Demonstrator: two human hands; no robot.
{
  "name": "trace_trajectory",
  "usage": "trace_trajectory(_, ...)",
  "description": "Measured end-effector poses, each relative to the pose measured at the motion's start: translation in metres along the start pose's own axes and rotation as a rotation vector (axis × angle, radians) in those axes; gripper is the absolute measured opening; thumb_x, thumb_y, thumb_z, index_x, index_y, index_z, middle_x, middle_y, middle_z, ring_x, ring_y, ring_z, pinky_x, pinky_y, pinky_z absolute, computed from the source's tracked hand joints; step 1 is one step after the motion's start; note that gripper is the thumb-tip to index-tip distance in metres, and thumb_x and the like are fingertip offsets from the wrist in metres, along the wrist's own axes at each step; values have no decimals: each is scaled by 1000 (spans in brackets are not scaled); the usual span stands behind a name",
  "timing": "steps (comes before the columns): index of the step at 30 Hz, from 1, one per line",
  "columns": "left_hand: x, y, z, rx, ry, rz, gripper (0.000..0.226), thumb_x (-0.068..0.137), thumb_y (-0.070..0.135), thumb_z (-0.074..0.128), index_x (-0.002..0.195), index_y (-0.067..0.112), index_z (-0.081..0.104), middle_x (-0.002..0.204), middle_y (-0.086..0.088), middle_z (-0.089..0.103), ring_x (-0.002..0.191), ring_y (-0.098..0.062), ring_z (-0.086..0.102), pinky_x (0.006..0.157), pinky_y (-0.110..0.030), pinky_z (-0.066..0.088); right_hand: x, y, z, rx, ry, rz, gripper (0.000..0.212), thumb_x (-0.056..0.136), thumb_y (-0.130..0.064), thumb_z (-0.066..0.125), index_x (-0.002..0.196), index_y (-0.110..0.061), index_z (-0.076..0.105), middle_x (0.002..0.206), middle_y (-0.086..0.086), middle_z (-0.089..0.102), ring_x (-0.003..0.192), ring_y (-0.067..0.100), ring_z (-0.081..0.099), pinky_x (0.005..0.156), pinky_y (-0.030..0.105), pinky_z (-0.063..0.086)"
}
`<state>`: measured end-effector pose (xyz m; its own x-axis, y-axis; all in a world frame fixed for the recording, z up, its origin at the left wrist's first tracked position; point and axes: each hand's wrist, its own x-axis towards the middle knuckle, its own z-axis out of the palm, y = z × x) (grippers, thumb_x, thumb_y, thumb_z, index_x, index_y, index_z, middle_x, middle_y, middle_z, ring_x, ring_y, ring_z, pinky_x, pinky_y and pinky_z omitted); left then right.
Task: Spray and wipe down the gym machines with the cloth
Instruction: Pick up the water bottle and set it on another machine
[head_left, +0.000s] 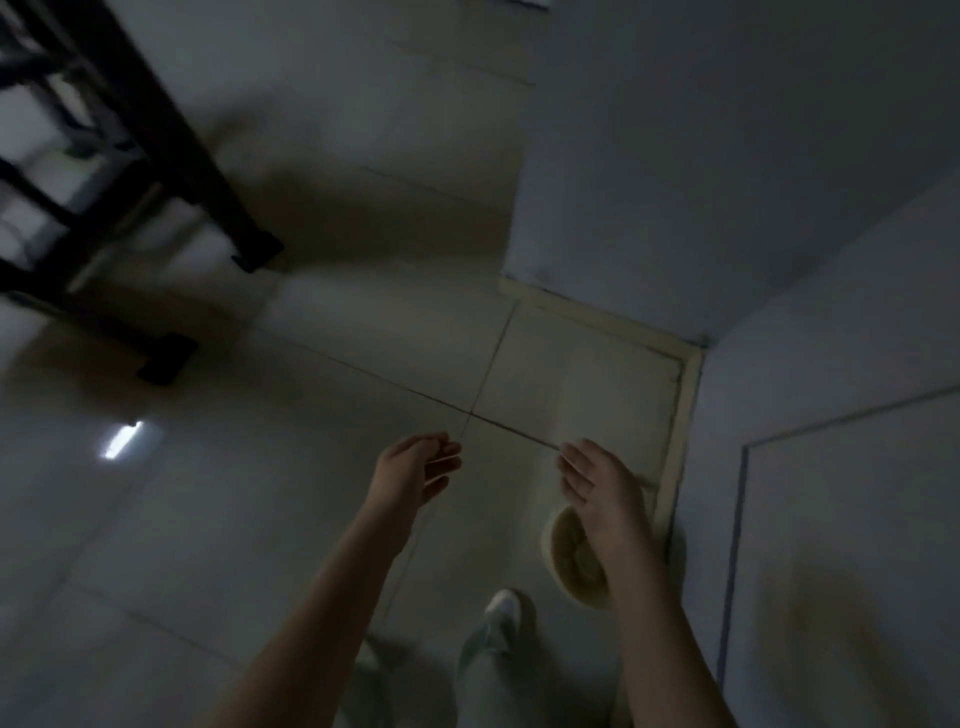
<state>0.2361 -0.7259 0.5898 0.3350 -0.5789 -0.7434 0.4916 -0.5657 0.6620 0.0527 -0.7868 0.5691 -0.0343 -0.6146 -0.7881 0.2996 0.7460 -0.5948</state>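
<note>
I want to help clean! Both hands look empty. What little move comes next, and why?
Probably lower the right hand to the round pale thing on the floor just beneath it. Both it and the left hand hold nothing to clean with, and the black machine frame stands apart.

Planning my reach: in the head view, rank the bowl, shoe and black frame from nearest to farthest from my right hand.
1. Bowl, on the floor just beneath the right hand.
2. Shoe, lower left.
3. Frame, far upper left.
</note>
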Motion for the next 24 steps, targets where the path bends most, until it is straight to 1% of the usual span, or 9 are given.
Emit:
trace_trajectory(2, -4, 22, -38, -90, 45, 42, 23, 97, 5, 39, 93, 11, 61, 86, -4, 68, 76, -15, 64, 73, -27, 44, -15, -2, 49, -92, -67, -55, 31, 98, -16, 44, 126, -5, 52, 101, 7, 65, 91, 19, 62, 74, 28, 47)
trace_trajectory(5, -11, 47, -104, -196, 90, 100, 23, 97, 5, 39, 94, 10, 61, 88, -5, 68, 80, -17, 63, 77, -29, 45, -48, 8, 127, -189, -158, -134, 17, 97, -14, 47, 109, -11, 58, 95, 6, 66, 82, 16, 63, 71, 27, 47)
trace_trajectory(7, -16, 57, -142, -258, 121, 112, 24, 97, 6, 39, 92, 12, 62, 88, -4, 68, 79, -16, 64, 77, -29, 46, -71, 19, 169, -206, -224, -166, 11, 96, -12, 47, 98, -13, 58, 89, 5, 66, 78, 16, 63, 70, 26, 45)
trace_trajectory(11, -35, 73, -243, -412, 203, 131, 23, 97, 7, 40, 93, 12, 62, 88, -3, 69, 80, -15, 65, 78, -28, 46, -127, 63, 261, -296, -355, -210, 19, 96, -8, 46, 85, -17, 59, 80, 2, 68, 73, 14, 64, 67, 25, 45)
trace_trajectory(14, -54, 97, -322, -454, 259, 201, 22, 97, 6, 40, 96, 10, 61, 90, -4, 69, 82, -16, 65, 81, -29, 46, -164, 100, 328, -377, -443, -260, 24, 95, -4, 46, 80, -16, 59, 66, -5, 69, 65, 10, 64, 65, 25, 45)
trace_trajectory(15, -61, 106, -350, -458, 281, 233, 21, 97, 6, 40, 96, 10, 61, 90, -4, 69, 82, -16, 64, 82, -29, 46, -177, 113, 350, -407, -477, -258, 24, 95, -3, 46, 79, -16, 59, 64, -6, 69, 65, 10, 63, 65, 25, 45)
trace_trajectory(17, -78, 121, -407, -483, 347, 299, 21, 98, 7, 41, 95, 11, 62, 90, -4, 69, 83, -17, 64, 83, -30, 46, -200, 143, 395, -466, -546, -246, 24, 95, -3, 45, 79, -15, 58, 70, -2, 68, 70, 13, 62, 66, 26, 44)
trace_trajectory(20, -94, 137, -472, -529, 434, 356, 22, 98, 7, 41, 95, 12, 62, 91, -4, 69, 86, -18, 64, 88, -33, 46, -229, 175, 450, -528, -638, -229, 24, 97, -3, 43, 82, -15, 57, 81, 4, 65, 76, 16, 60, 68, 27, 43)
trace_trajectory(24, -97, 162, -546, -575, 514, 402, 22, 97, 7, 40, 99, 11, 62, 92, -5, 69, 88, -18, 64, 90, -34, 45, -260, 208, 533, -617, -782, -264, 22, 97, -5, 42, 86, -14, 59, 86, 5, 66, 78, 16, 61, 71, 27, 44)
